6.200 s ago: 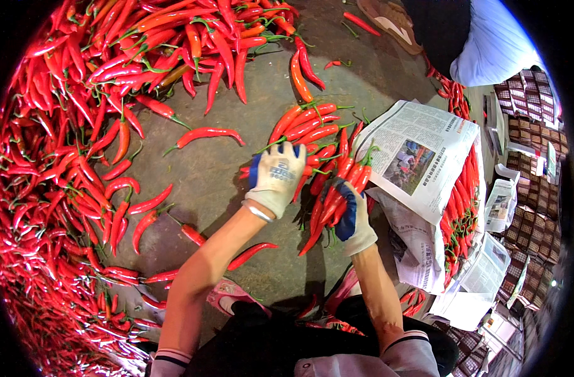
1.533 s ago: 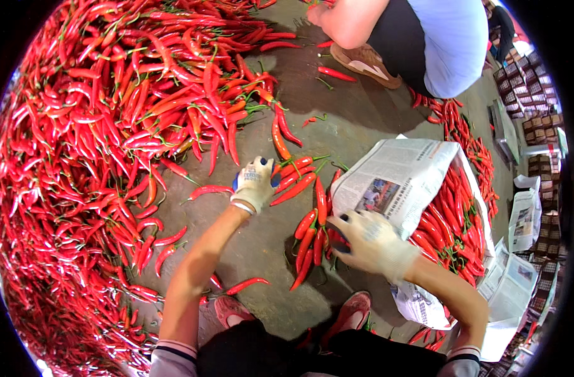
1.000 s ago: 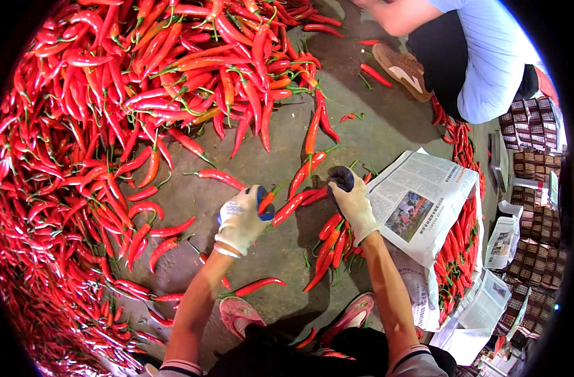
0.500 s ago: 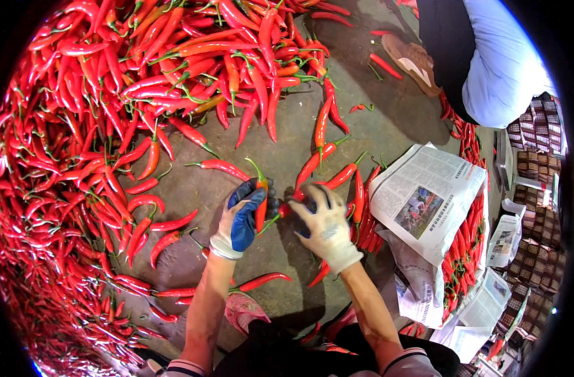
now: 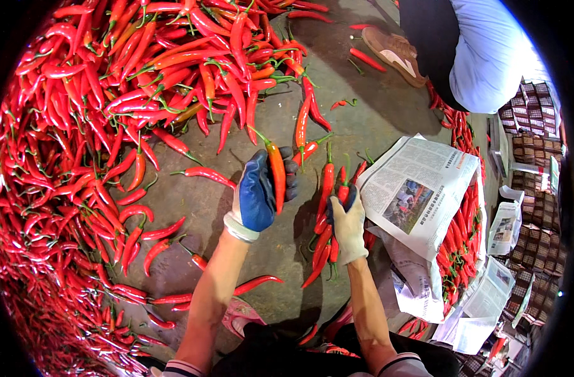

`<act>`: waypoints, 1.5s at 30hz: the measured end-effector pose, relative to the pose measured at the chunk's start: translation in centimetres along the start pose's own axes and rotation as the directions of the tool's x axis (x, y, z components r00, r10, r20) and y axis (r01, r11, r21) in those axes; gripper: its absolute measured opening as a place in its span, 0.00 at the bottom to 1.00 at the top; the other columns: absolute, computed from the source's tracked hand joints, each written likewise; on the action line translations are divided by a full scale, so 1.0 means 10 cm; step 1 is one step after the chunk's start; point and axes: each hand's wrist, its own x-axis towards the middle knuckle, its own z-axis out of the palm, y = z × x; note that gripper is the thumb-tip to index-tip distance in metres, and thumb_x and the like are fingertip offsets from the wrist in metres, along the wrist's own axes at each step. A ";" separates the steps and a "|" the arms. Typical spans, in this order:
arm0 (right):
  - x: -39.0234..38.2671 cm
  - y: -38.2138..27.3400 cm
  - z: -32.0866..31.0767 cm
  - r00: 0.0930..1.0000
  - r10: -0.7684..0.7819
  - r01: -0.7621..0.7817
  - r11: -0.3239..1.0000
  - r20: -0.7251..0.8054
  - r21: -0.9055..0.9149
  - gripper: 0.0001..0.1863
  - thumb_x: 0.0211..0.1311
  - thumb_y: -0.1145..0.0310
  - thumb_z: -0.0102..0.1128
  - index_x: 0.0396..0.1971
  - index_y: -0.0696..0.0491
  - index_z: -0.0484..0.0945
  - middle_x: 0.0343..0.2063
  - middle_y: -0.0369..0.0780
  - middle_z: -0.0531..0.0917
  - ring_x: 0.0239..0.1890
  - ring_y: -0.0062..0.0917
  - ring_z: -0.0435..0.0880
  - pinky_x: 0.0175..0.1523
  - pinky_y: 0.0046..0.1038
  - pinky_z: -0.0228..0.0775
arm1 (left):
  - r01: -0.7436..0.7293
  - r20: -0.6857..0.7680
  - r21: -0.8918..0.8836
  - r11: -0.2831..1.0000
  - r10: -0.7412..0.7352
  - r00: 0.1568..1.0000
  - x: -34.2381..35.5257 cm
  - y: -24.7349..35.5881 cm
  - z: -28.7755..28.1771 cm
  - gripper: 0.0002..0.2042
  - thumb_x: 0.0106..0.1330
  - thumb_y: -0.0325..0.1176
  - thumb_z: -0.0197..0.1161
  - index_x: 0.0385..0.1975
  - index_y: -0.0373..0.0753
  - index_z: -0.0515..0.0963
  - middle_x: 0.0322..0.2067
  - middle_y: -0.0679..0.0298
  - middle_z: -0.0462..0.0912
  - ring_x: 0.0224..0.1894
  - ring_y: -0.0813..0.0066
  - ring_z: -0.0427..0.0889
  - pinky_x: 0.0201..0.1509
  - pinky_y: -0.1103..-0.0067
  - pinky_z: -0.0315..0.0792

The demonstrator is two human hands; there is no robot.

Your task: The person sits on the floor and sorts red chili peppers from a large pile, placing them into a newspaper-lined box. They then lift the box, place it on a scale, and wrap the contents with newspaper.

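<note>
My left hand (image 5: 254,198), in a white glove with blue palm, is turned palm up, curled around an orange-red chili (image 5: 275,164) with its green stem pointing away from me. My right hand (image 5: 347,223), gloved likewise, has its fingers closed on a red chili (image 5: 343,191) in a small row of loose chilies (image 5: 321,244) on the floor. Just right of it a printed newspaper (image 5: 380,173) partly covers a packed bundle of red chilies (image 5: 461,232).
A huge chili heap (image 5: 92,119) fills the left and back. A crouching person in light blue (image 5: 488,56), shoe (image 5: 390,56) showing, is at upper right. Stacked brown crates (image 5: 532,207) and more newspapers (image 5: 488,289) line the right; floor (image 5: 362,107) lies between.
Since half a second ago my left hand has risen away from me with its chili. My right hand has moved right from open, spread fingers to closed on a chili in the row.
</note>
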 end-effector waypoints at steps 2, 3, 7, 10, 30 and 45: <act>0.04 -0.32 0.00 0.998 -0.030 0.048 0.946 0.061 -0.321 0.36 0.52 0.57 0.65 0.56 0.63 0.65 0.41 0.56 0.80 0.44 0.48 0.80 0.49 0.41 0.71 | 0.006 -0.005 0.026 1.000 -0.005 1.000 0.01 -0.02 -0.04 0.21 0.71 0.47 0.45 0.53 0.38 0.71 0.36 0.65 0.79 0.34 0.75 0.77 0.38 0.76 0.72; 0.08 -0.36 0.01 0.995 -0.075 0.094 0.895 0.062 -0.436 0.36 0.49 0.56 0.68 0.54 0.62 0.67 0.38 0.54 0.81 0.43 0.48 0.80 0.49 0.41 0.71 | -0.010 -0.020 0.082 0.997 0.012 1.000 0.01 -0.06 -0.04 0.20 0.71 0.47 0.46 0.53 0.38 0.71 0.36 0.65 0.79 0.34 0.75 0.77 0.37 0.77 0.72; 0.21 -0.42 0.03 0.992 -0.009 0.065 0.887 0.124 -0.457 0.25 0.44 0.56 0.71 0.38 0.59 0.79 0.31 0.51 0.83 0.39 0.45 0.82 0.44 0.39 0.71 | -0.085 -0.056 0.406 0.910 0.118 0.991 0.11 -0.13 0.03 0.13 0.68 0.36 0.54 0.49 0.40 0.74 0.32 0.66 0.79 0.26 0.80 0.74 0.28 0.81 0.68; 0.13 -0.28 -0.05 0.999 -0.034 0.031 0.981 -0.012 -0.193 0.25 0.46 0.57 0.69 0.42 0.58 0.78 0.33 0.48 0.83 0.36 0.42 0.82 0.45 0.36 0.72 | -0.086 -0.058 0.856 0.510 0.260 0.964 0.30 -0.16 0.19 0.14 0.60 0.31 0.63 0.46 0.40 0.77 0.31 0.64 0.80 0.25 0.76 0.77 0.26 0.78 0.70; -0.21 0.22 -0.26 0.972 0.017 -0.068 0.974 0.232 0.214 0.22 0.47 0.69 0.70 0.43 0.60 0.75 0.35 0.43 0.83 0.32 0.25 0.81 0.43 0.26 0.72 | -0.150 -0.195 0.677 0.720 0.373 0.907 -0.44 0.39 -0.06 0.11 0.58 0.27 0.67 0.41 0.35 0.78 0.30 0.69 0.82 0.22 0.87 0.71 0.24 0.88 0.65; -0.45 0.32 -0.31 0.986 -0.080 0.072 0.996 0.143 0.059 0.24 0.44 0.64 0.73 0.41 0.59 0.76 0.32 0.42 0.82 0.34 0.31 0.82 0.41 0.30 0.73 | -0.188 -0.017 0.760 0.622 0.309 0.951 -0.24 0.58 -0.08 0.13 0.57 0.29 0.68 0.41 0.33 0.78 0.35 0.67 0.81 0.36 0.80 0.80 0.42 0.79 0.75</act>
